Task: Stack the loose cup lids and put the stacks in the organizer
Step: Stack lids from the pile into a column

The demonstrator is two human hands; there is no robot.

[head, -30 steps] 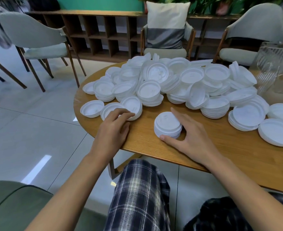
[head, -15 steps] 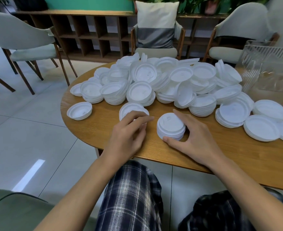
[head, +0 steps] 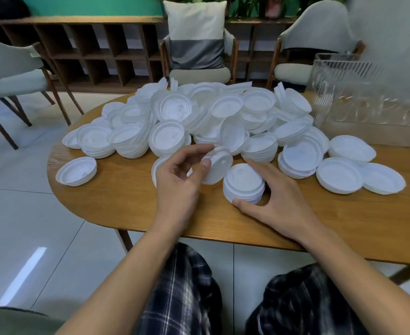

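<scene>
Hidden: the left hand covers most of a flat lid on the table; only a white sliver shows at the hand's left side. The right hand hides the stack's right flank.
Cut off: the organizer, clear and ribbed, runs out of the frame at upper right, as does the table's right end.
Hard to make out: the held lid is blurred, so whether it is one lid or several nested cannot be told. Glare hides the organizer's compartments.
Left grip: thumb pressed on the held lid's near face, fingertips on its upper rim, pinching it above the table.
Right grip: thumb at the near base of the stack, fingers curved round its far side, holding it on the wood.
Where the lids are: held lid at frame centre, just left of the stack and close to its top; the pile spreads across the middle of the table behind both hands; a single lid lies apart at left.
Edges: the stack stands near the table's near edge, with a strip of bare wood between. The single lid sits near the rounded left end.
Open room: bare wood at lower centre and lower right of the tabletop, in front of the pile.
Pointing: the held lid is tilted on edge, one face turned toward the stack. The stack stands upright, domes up, its axis vertical. The single lid lies hollow side up.
</scene>
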